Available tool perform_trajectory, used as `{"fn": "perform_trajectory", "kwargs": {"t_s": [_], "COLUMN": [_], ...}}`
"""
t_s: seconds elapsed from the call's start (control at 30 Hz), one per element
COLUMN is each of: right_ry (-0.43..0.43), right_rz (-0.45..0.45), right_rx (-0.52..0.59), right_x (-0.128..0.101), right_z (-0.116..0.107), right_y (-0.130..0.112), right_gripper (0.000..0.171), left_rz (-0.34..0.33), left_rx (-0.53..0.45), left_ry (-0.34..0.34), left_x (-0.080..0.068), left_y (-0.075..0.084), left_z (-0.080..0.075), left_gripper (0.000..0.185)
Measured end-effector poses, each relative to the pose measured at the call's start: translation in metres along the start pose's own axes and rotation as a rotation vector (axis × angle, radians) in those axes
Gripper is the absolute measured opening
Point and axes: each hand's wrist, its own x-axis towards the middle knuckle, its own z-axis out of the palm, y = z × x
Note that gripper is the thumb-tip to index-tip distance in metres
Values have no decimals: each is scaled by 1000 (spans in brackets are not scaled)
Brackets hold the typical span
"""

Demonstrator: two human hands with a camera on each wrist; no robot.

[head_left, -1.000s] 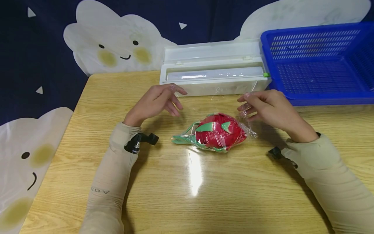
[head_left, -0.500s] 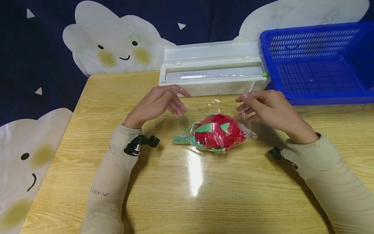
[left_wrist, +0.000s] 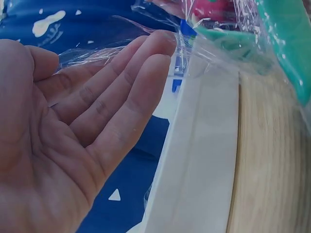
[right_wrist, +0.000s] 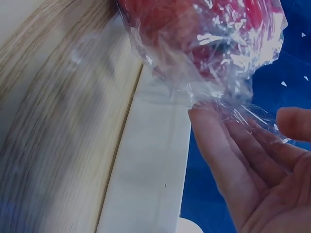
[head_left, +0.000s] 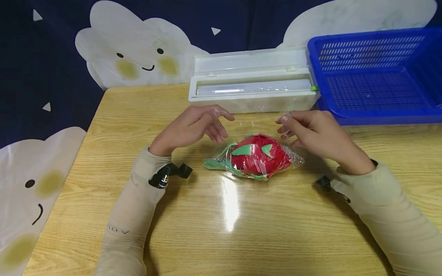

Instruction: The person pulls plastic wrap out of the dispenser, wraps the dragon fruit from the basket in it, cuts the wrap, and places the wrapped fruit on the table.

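A red dragon fruit [head_left: 259,159] with green scales lies on its side on the table in the head view, covered in clear plastic wrap [head_left: 296,158]. Beyond its stem end, my left hand [head_left: 195,124] pinches an edge of the film between thumb and index finger, the other fingers loosely extended. My right hand [head_left: 317,132] pinches the opposite corner, just behind the fruit's other end. In the left wrist view, thin film [left_wrist: 92,54] stretches away from the thumb. Crumpled film [right_wrist: 245,114] runs across the fingers in the right wrist view.
Behind the hands stands a white wrap dispenser [head_left: 255,105], lid raised, with a film roll [head_left: 255,87] inside. A blue plastic basket [head_left: 380,114] sits at the back right. The wooden table [head_left: 193,230] ends at the left against a cloud-patterned cloth [head_left: 138,42].
Both hands have come nearer to the person and slightly closer together, drawing the film edge from the dispenser's front toward the dragon fruit. The fruit has stayed in place.
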Motion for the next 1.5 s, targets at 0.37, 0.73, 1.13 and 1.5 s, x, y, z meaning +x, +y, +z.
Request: {"fn": "perform_trajectory", "kwargs": {"t_s": [0.37,0.73,1.13,1.5], "right_ry": [-8,40,65,86], "right_rz": [-51,-197,-239,-272], "right_rx": [-49,-236,-277,-315], "right_x": [-4,-10,-12,-14], "right_z": [3,9,13,15], "right_y": [-6,-12,-16,-17], "right_gripper": [40,33,34,33], "left_rz": [15,77,185,237], "left_rx": [112,210,398,568], "left_ry": [-36,-75,-67,-57], "left_x": [0,-1,-1,-2], "left_y": [8,16,22,31], "left_z": [8,17,27,39], "left_gripper": [41,34,33,32]}}
